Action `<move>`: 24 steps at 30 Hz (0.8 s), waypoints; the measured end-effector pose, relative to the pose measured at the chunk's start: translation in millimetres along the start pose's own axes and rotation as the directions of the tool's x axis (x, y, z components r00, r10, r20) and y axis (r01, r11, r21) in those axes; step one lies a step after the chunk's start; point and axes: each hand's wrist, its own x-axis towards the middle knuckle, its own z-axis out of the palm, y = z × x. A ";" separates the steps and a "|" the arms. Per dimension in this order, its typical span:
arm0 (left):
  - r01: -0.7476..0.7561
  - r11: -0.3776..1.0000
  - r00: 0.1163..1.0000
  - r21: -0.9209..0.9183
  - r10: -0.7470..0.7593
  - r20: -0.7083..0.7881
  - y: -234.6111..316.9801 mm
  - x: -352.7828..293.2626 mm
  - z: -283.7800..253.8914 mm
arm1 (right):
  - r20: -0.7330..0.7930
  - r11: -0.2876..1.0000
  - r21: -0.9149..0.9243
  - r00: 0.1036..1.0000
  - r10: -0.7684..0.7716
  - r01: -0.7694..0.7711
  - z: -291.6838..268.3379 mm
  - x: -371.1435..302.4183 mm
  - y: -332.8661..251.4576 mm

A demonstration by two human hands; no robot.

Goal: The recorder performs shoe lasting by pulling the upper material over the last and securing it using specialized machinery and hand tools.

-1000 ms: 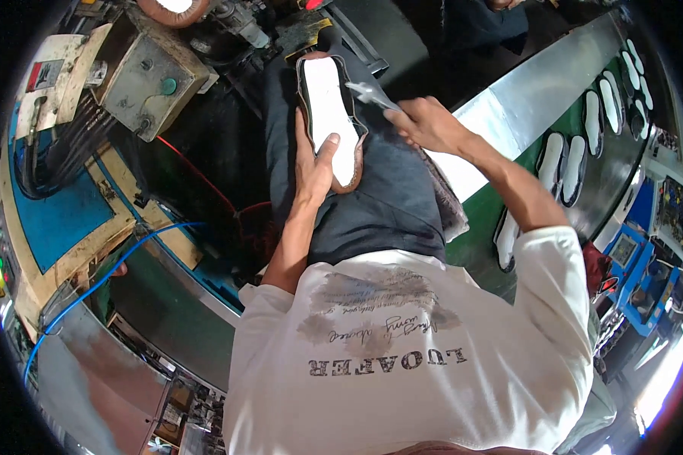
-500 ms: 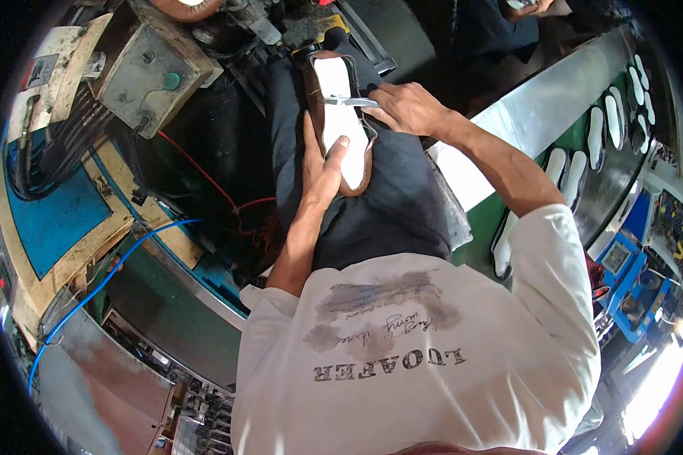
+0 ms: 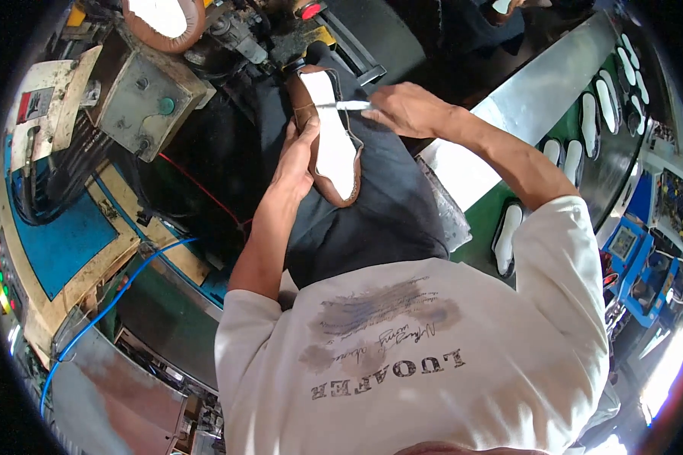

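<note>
A brown shoe upper [image 3: 301, 95] with a white sole board [image 3: 334, 152] faces up across my dark-trousered lap. My left hand [image 3: 296, 152] is closed on its left side, thumb by the edge of the white board, fingers partly hidden underneath. In my right hand [image 3: 402, 108] is a slim knife [image 3: 349, 105] with a bright blade, pointing left over the shoe's right edge. A thin thread seems to cross the shoe near the blade tip; whether the blade touches it I cannot tell.
Several shoes with white undersides [image 3: 588, 125] lie on the green belt at right, beside a metal ledge [image 3: 535, 87]. Another brown shoe [image 3: 167, 23] sits on machinery at upper left. A grey control box [image 3: 140, 102] and a blue hose [image 3: 114, 299] are at left.
My left thumb has moved off the middle of the white board to its left edge. The knife has drawn back to the right, and the shoe sits slightly further left in view.
</note>
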 end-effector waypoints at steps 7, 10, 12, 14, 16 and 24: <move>-0.021 0.974 0.996 0.227 0.041 -0.083 -13.8 8.6 -7.3 | 0.015 0.990 0.046 0.991 0.134 -0.134 -3.9 34.3 -33.5; -0.059 0.955 0.987 0.291 0.100 -0.128 -18.9 7.4 -12.1 | -0.081 0.998 0.051 0.996 0.036 -0.032 -5.9 33.4 -35.9; -0.074 0.974 0.993 0.216 0.091 -0.073 -22.2 0.0 -15.3 | -0.369 0.979 0.141 0.925 -0.088 0.150 -4.1 26.5 -41.4; -0.227 0.956 0.972 0.184 0.213 0.094 -25.8 -9.7 -14.5 | -0.403 0.944 0.184 0.897 -0.181 0.273 1.5 24.6 -53.7; -0.267 0.939 0.963 0.217 0.254 0.087 -34.8 -26.1 -12.5 | 0.128 0.993 0.076 0.988 0.083 -0.093 3.5 18.9 -60.4; -0.444 0.745 0.861 0.497 0.508 0.006 -89.1 -65.3 -0.9 | 0.153 0.998 -0.025 0.987 -0.046 0.051 15.1 -48.4 -41.8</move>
